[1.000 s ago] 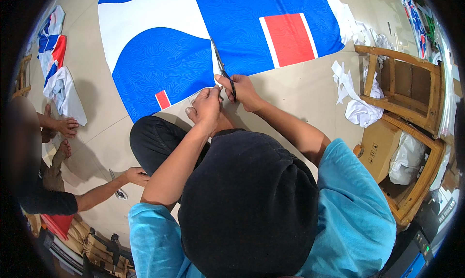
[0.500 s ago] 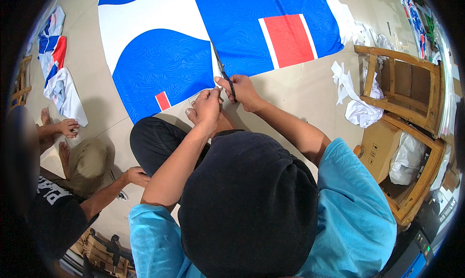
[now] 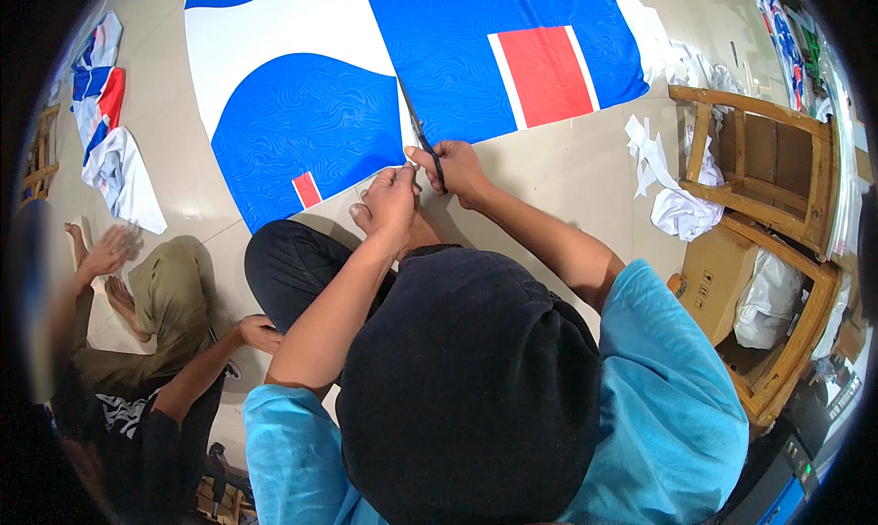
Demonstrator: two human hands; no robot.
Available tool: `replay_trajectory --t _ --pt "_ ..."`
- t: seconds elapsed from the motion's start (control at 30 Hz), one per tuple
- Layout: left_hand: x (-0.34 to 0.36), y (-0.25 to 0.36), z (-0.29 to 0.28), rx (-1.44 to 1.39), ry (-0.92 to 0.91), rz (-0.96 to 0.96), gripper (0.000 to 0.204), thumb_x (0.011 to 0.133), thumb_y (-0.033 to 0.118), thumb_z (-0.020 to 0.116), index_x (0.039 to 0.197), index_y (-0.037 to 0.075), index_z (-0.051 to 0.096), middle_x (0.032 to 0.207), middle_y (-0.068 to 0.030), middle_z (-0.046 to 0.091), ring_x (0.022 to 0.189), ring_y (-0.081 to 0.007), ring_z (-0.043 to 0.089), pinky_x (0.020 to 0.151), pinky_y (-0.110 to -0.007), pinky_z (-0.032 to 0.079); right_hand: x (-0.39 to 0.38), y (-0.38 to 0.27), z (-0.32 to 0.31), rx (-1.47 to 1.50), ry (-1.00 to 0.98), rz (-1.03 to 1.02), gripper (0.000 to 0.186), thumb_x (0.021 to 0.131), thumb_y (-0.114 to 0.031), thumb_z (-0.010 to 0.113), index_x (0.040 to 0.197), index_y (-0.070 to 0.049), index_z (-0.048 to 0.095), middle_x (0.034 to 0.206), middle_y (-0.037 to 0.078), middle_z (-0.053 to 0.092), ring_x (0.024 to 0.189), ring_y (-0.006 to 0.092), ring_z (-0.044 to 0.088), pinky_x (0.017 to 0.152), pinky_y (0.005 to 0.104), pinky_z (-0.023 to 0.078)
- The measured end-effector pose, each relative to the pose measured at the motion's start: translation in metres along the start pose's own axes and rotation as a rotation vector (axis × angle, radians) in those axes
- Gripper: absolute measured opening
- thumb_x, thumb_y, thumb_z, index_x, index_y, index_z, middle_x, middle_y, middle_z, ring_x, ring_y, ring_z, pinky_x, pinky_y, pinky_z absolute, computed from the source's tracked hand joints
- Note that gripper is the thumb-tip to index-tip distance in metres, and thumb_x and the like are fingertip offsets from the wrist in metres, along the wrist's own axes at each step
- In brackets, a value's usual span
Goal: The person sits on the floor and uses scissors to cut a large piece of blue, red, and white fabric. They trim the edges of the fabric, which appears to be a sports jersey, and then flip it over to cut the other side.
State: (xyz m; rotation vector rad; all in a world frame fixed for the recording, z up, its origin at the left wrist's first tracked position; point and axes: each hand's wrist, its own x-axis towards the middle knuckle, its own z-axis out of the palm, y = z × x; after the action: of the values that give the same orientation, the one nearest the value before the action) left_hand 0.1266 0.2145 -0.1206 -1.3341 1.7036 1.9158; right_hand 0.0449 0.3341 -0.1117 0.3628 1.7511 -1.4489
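A large blue, white and red printed fabric (image 3: 306, 104) lies spread on the floor in front of me. My right hand (image 3: 454, 173) is closed on black-handled scissors (image 3: 433, 159), whose blades lie along a narrow white gap in the fabric's lower part, pointing away from me. Just beside it, my left hand (image 3: 391, 196) pinches the fabric's near edge, fingers bent. My dark-clad knee (image 3: 288, 260) is under the left forearm, and a black cap or hood (image 3: 466, 379) hides much of the area below my hands.
A co-worker (image 3: 155, 379) sits low at left, hands apart from mine, near a pile of coloured garments (image 3: 105, 100). Stacked wooden stools (image 3: 805, 196), a cardboard box (image 3: 709, 278) and white fabric scraps (image 3: 681, 209) are at right; the tiled floor (image 3: 210, 205) surrounds the fabric.
The co-worker at left has shifted downward, bringing khaki-clad legs into view, and a hand has moved. My hands and the scissors have barely moved.
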Motion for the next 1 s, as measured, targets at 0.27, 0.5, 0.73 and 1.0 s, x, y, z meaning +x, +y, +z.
replay_trajectory --t 0.27,0.5,0.73,1.0 --pt "0.005 -0.006 0.001 -0.062 -0.02 0.004 0.027 0.101 0.031 0.065 0.088 0.008 0.066 0.068 0.0009 0.057 0.058 -0.0082 0.048 0.054 -0.027 0.035 0.003 0.004 0.0 0.006 0.018 -0.037 0.051 0.08 -0.046 0.086 0.071 -0.003 0.061 0.053 0.005 0.057 0.042 0.0122 0.053 0.039 0.0286 0.039" --pt "0.0 0.0 0.001 -0.024 -0.008 -0.013 0.028 0.1 0.032 0.064 0.095 0.006 0.075 0.069 0.001 0.061 0.064 -0.0082 0.05 0.063 -0.026 0.039 -0.001 -0.006 -0.001 -0.018 -0.001 0.016 0.049 0.083 -0.047 0.085 0.078 -0.006 0.058 0.059 0.003 0.056 0.044 0.0113 0.05 0.04 0.0274 0.038" --pt "-0.001 -0.001 0.001 -0.038 -0.023 0.026 0.027 0.102 0.03 0.063 0.087 0.007 0.067 0.069 0.0022 0.056 0.058 -0.0076 0.046 0.054 -0.027 0.034 0.008 -0.02 0.005 -0.015 0.026 -0.037 0.054 0.081 -0.05 0.084 0.062 -0.005 0.061 0.052 0.006 0.056 0.043 0.0126 0.052 0.041 0.0282 0.038" --pt "-0.002 0.003 0.001 0.12 0.02 0.033 0.031 0.101 0.033 0.063 0.084 0.008 0.068 0.068 0.0022 0.057 0.058 -0.0072 0.046 0.055 -0.026 0.034 0.014 -0.031 0.007 0.021 0.004 -0.027 0.052 0.082 -0.048 0.085 0.066 -0.007 0.057 0.055 0.006 0.057 0.043 0.012 0.052 0.04 0.0277 0.041"
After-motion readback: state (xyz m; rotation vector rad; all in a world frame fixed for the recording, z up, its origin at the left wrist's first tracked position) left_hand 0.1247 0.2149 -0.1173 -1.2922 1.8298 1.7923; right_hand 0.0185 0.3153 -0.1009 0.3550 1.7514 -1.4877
